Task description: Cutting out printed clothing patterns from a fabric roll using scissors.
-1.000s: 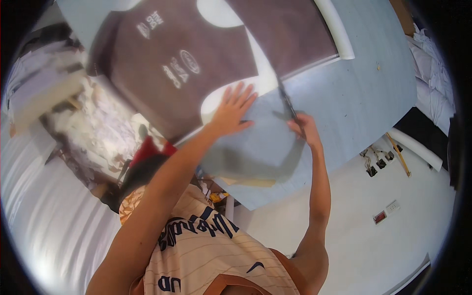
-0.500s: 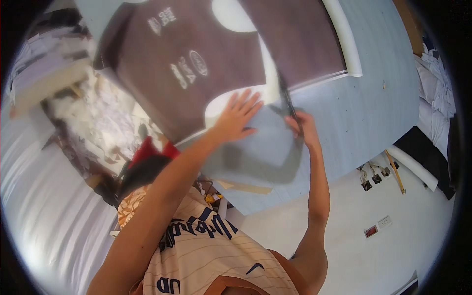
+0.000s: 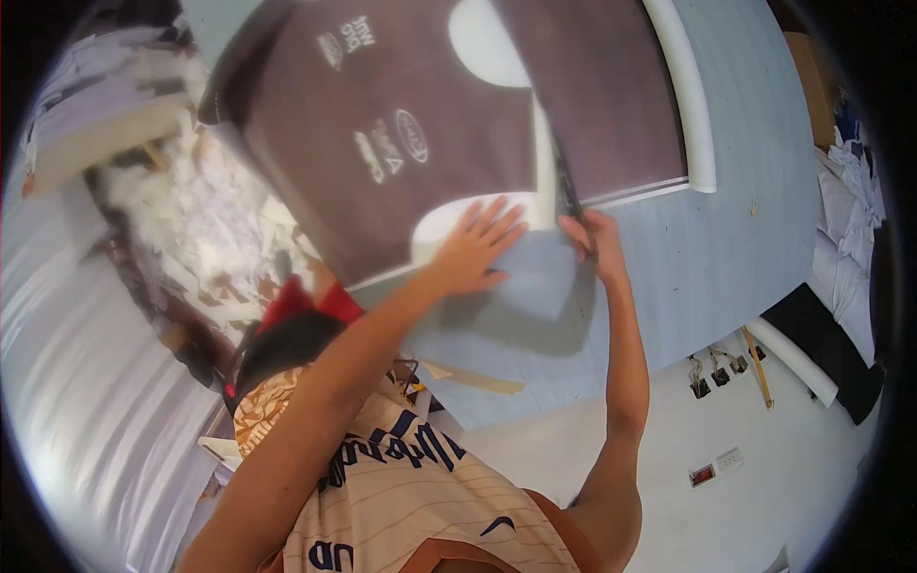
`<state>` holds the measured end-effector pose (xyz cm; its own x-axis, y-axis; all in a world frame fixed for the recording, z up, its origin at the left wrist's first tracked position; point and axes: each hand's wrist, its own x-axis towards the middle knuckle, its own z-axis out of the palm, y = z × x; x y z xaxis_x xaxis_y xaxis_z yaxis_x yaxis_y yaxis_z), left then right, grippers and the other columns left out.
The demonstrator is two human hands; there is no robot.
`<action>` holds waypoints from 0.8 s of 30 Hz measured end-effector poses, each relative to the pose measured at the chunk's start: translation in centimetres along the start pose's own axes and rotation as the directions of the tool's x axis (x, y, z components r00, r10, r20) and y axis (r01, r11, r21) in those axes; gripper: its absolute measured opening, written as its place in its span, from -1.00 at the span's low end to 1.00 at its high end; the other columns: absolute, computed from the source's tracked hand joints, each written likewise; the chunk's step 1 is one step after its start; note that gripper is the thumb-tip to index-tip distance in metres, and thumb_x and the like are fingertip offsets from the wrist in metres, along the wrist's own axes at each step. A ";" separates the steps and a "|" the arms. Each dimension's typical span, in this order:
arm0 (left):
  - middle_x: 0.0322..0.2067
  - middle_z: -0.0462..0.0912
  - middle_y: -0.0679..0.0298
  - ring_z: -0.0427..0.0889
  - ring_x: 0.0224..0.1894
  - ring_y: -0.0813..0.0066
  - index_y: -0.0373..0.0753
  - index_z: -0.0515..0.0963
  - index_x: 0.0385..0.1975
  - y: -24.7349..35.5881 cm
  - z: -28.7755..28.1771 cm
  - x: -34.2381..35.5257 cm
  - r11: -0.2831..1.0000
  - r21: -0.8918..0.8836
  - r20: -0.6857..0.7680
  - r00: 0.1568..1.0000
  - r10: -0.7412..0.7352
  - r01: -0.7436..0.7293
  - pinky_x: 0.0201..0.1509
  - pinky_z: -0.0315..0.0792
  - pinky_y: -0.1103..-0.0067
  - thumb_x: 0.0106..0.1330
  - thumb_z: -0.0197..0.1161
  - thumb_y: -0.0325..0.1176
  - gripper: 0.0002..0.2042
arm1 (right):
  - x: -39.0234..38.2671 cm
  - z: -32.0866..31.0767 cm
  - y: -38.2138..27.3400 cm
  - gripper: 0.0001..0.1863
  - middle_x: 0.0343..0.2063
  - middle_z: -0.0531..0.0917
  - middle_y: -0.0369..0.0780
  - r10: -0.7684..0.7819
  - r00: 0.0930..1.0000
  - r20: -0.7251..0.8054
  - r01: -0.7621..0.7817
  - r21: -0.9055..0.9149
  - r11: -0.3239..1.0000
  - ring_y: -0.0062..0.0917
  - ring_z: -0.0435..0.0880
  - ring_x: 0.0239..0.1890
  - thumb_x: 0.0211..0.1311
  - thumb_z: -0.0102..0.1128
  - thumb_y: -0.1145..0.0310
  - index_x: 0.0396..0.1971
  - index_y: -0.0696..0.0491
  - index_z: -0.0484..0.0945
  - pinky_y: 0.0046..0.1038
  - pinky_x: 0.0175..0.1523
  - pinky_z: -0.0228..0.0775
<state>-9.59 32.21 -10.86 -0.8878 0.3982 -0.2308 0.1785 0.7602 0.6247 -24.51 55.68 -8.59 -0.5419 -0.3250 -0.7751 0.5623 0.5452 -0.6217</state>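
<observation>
A large dark maroon printed sheet (image 3: 325, 172) with white areas and pale markings lies on the blue-grey table. My left hand (image 3: 473, 250) rests flat with fingers spread, partly over the white curved cut-out at its near edge. In my right hand (image 3: 597, 244) is a pair of dark scissors (image 3: 567, 181), blades pointing away from me. They lie along the white strip between the left panel and a second maroon panel (image 3: 611, 95). Whether the blades are apart cannot be made out. My fingers hide the scissor handles.
The blue-grey table (image 3: 735, 220) extends right of the sheet, whose right side curls into a white roll (image 3: 693, 105). White scraps (image 3: 191, 229) are heaped at left beside white cloth (image 3: 86, 353). Black clips (image 3: 721, 372) and a white tube (image 3: 788, 358) are beyond the table's right edge.
My right hand and the scissors have advanced farther along the strip between the panels. My left hand stays at about the same spot on the sheet; the whole view has shifted slightly.
</observation>
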 end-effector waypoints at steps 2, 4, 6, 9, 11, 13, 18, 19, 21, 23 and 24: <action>0.60 -0.01 0.14 -0.10 0.63 -0.03 -0.12 0.11 0.56 -0.5 -0.2 -0.5 1.000 0.001 -0.002 1.000 -0.004 0.004 0.60 -0.14 -0.02 0.25 0.32 0.18 -0.07 | 0.3 1.0 -1.0 -0.60 -0.75 0.41 -0.45 -0.014 0.998 -0.058 0.022 0.148 0.989 -0.78 0.32 -0.75 0.16 0.58 0.10 -0.61 0.03 0.57 -0.62 -0.64 0.10; 0.60 -0.01 0.15 -0.09 0.63 -0.01 -0.10 0.11 0.56 -0.8 -0.5 -0.9 1.000 -0.004 0.006 1.000 -0.009 0.009 0.61 -0.14 -0.02 0.25 0.32 0.18 -0.07 | 0.7 1.6 -1.8 -0.60 -0.76 0.41 -0.45 -0.019 0.999 -0.051 0.025 0.114 0.993 -0.78 0.31 -0.75 0.16 0.57 0.10 -0.61 0.02 0.57 -0.62 -0.64 0.11; 0.60 -0.01 0.16 -0.09 0.63 0.01 -0.10 0.11 0.56 -1.0 -0.8 -1.3 1.000 -0.001 0.010 1.000 -0.016 0.016 0.61 -0.14 -0.02 0.25 0.32 0.18 -0.06 | 1.0 2.4 -2.3 -0.60 -0.76 0.41 -0.45 -0.022 0.999 -0.043 0.025 0.079 0.997 -0.78 0.31 -0.75 0.17 0.57 0.10 -0.61 0.02 0.56 -0.62 -0.64 0.11; 0.60 -0.01 0.17 -0.09 0.63 0.03 -0.09 0.10 0.57 -1.2 -1.3 -1.9 1.000 -0.002 0.020 1.000 -0.023 0.023 0.62 -0.15 0.00 0.24 0.33 0.19 -0.06 | 1.3 3.2 -2.7 -0.60 -0.76 0.41 -0.45 -0.055 0.997 -0.047 0.061 0.119 0.991 -0.78 0.31 -0.75 0.18 0.57 0.11 -0.62 0.01 0.55 -0.62 -0.64 0.11; 0.60 -0.01 0.18 -0.09 0.63 0.04 -0.08 0.10 0.57 -1.3 -1.8 -2.1 1.000 -0.005 0.022 0.999 -0.025 0.025 0.62 -0.16 0.02 0.24 0.34 0.19 -0.05 | 1.7 3.1 -3.1 -0.71 -0.64 0.47 -0.46 -0.026 1.000 0.012 0.026 0.025 0.999 -0.75 0.36 -0.64 0.32 0.42 0.14 -0.37 0.09 0.69 -0.58 -0.54 0.12; 0.60 -0.01 0.19 -0.09 0.63 0.06 -0.08 0.11 0.56 -1.5 -2.2 -2.4 1.000 -0.002 0.027 0.999 -0.026 0.026 0.63 -0.17 0.04 0.22 0.35 0.18 -0.04 | 2.0 3.5 -4.1 -0.71 -0.64 0.46 -0.46 -0.020 1.000 0.022 0.020 0.010 1.000 -0.75 0.35 -0.64 0.32 0.42 0.14 -0.37 0.09 0.69 -0.58 -0.53 0.11; 0.59 0.01 0.19 -0.07 0.63 0.08 -0.10 0.13 0.55 -1.8 -3.0 -3.2 0.999 0.005 0.029 0.999 -0.032 0.032 0.63 -0.15 0.05 0.20 0.38 0.17 -0.04 | 2.8 5.0 -6.1 -0.58 -0.77 0.41 -0.44 -0.056 0.998 -0.030 0.059 0.092 0.994 -0.78 0.31 -0.76 0.19 0.56 0.12 -0.63 0.00 0.52 -0.61 -0.63 0.10; 0.59 0.02 0.19 -0.06 0.63 0.08 -0.10 0.14 0.55 -2.0 -3.1 -3.1 1.000 0.008 0.022 0.999 -0.030 0.030 0.63 -0.15 0.06 0.19 0.38 0.17 -0.04 | 3.1 5.1 -6.8 -0.59 -0.77 0.41 -0.44 -0.058 0.998 -0.029 0.060 0.086 0.994 -0.78 0.31 -0.76 0.18 0.57 0.12 -0.63 0.00 0.52 -0.61 -0.63 0.09; 0.59 0.03 0.19 -0.05 0.62 0.08 -0.11 0.15 0.54 -2.0 -3.4 -3.3 0.999 0.004 0.015 0.999 -0.033 0.033 0.63 -0.13 0.06 0.18 0.39 0.16 -0.04 | 3.7 5.5 -7.7 -0.59 -0.77 0.41 -0.45 -0.063 0.998 -0.030 0.065 0.078 0.995 -0.78 0.31 -0.76 0.18 0.57 0.12 -0.63 0.00 0.52 -0.62 -0.63 0.08; 0.59 0.03 0.19 -0.04 0.62 0.08 -0.11 0.16 0.54 -2.0 -3.5 -3.4 0.999 0.000 0.009 0.999 -0.034 0.034 0.62 -0.11 0.06 0.18 0.40 0.16 -0.05 | 4.3 6.0 -8.3 -0.59 -0.77 0.41 -0.45 -0.055 0.997 -0.053 0.060 0.105 0.993 -0.78 0.30 -0.77 0.16 0.58 0.11 -0.62 0.00 0.53 -0.62 -0.62 0.07; 0.59 0.04 0.19 -0.03 0.62 0.08 -0.11 0.16 0.53 -2.1 -3.6 -3.4 0.999 0.002 0.002 0.999 -0.032 0.032 0.62 -0.09 0.06 0.18 0.40 0.15 -0.05 | 4.9 6.1 -8.4 -0.59 -0.77 0.41 -0.45 -0.062 0.997 -0.052 0.067 0.103 0.992 -0.78 0.30 -0.77 0.16 0.58 0.11 -0.62 0.00 0.53 -0.62 -0.62 0.07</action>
<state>-8.48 27.40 -8.71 -0.8922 0.3748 -0.2521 0.1510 0.7734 0.6157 -28.08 44.76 -7.86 -0.6075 -0.3175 -0.7281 0.5862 0.4394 -0.6807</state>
